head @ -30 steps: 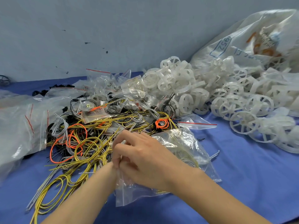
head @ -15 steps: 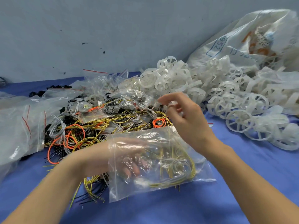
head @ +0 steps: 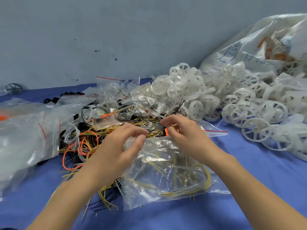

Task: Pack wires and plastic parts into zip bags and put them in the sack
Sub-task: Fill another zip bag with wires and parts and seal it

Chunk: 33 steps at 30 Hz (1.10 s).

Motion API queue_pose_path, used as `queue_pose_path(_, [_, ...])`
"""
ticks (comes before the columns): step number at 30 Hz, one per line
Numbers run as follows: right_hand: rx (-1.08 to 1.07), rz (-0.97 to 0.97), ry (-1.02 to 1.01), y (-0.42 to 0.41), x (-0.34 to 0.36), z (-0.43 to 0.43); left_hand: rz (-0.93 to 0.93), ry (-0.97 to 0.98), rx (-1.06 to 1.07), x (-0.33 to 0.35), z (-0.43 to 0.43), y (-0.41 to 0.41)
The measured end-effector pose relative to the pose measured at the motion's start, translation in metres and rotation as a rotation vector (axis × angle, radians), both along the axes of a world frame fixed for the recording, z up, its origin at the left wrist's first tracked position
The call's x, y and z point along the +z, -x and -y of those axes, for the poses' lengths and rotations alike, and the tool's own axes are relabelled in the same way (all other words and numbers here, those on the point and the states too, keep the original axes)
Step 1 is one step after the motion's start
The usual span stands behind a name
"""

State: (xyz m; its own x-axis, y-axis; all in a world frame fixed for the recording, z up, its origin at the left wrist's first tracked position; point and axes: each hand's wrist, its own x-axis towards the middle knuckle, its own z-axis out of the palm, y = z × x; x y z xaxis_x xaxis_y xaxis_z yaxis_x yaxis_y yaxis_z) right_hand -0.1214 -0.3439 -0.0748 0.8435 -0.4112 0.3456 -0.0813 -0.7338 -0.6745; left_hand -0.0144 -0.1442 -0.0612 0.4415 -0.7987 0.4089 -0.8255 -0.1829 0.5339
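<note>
A clear zip bag (head: 167, 173) lies on the blue cloth in front of me, with yellow and grey wires inside it. My left hand (head: 121, 146) is at the left end of the bag's mouth, where thumb and forefinger pinch the top edge. At the right end of the mouth, my right hand (head: 186, 136) has its fingers curled; what they hold is unclear. Behind the hands lies a tangle of loose wires (head: 86, 140) in yellow, orange, grey and black. White plastic wheels (head: 192, 90) are heaped at the back right, spilling from the white sack (head: 249, 47).
Large clear bags (head: 23, 133) lie at the left. Small filled zip bags (head: 116, 95) are piled at the back centre, and an empty one (head: 214, 130) lies right of my right hand. A grey wall closes the back. Blue cloth (head: 249, 171) shows at the front right.
My left hand has come out from under the bag and now pinches its mouth. My right hand has dropped from above the pile to the bag's mouth. The bag has settled onto the cloth.
</note>
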Motion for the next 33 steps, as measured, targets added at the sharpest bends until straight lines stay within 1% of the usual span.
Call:
queue_pose_path(2, [0.040, -0.054, 0.030, -0.004, -0.004, -0.003, 0.174, -0.208, -0.053, -0.011, 0.003, 0.003])
queue_pose_path(3, [0.051, -0.076, 0.047, -0.006, -0.006, -0.004, 0.227, -0.285, -0.059, -0.017, 0.003, 0.002])
queue_pose_path(5, [0.055, -0.111, 0.094, -0.010, -0.010, -0.004, 0.245, -0.366, -0.066, -0.026, 0.001, 0.000])
queue_pose_path(10, [-0.036, -0.120, 0.168, -0.016, -0.015, 0.002, 0.154, -0.302, -0.054, -0.029, -0.003, -0.003])
queue_pose_path(17, [-0.345, -0.203, 0.229, -0.008, -0.019, 0.022, 0.137, -0.240, 0.005, -0.028, -0.012, -0.009])
queue_pose_path(21, [-0.359, -0.321, 0.255, -0.006, -0.025, 0.021, 0.116, -0.227, 0.014, -0.028, -0.015, -0.011])
queue_pose_path(24, [-0.358, -0.369, 0.259, -0.011, -0.029, 0.017, 0.108, -0.224, 0.017, -0.027, -0.016, -0.010])
queue_pose_path(26, [-0.354, -0.370, 0.213, -0.015, -0.030, 0.016, 0.107, -0.222, 0.021, -0.027, -0.017, -0.010])
queue_pose_path(29, [-0.324, -0.340, 0.043, -0.016, -0.030, 0.018, 0.104, -0.225, 0.027, -0.027, -0.018, -0.010])
queue_pose_path(33, [-0.286, -0.308, -0.081, -0.015, -0.030, 0.023, 0.102, -0.234, 0.030, -0.027, -0.018, -0.012])
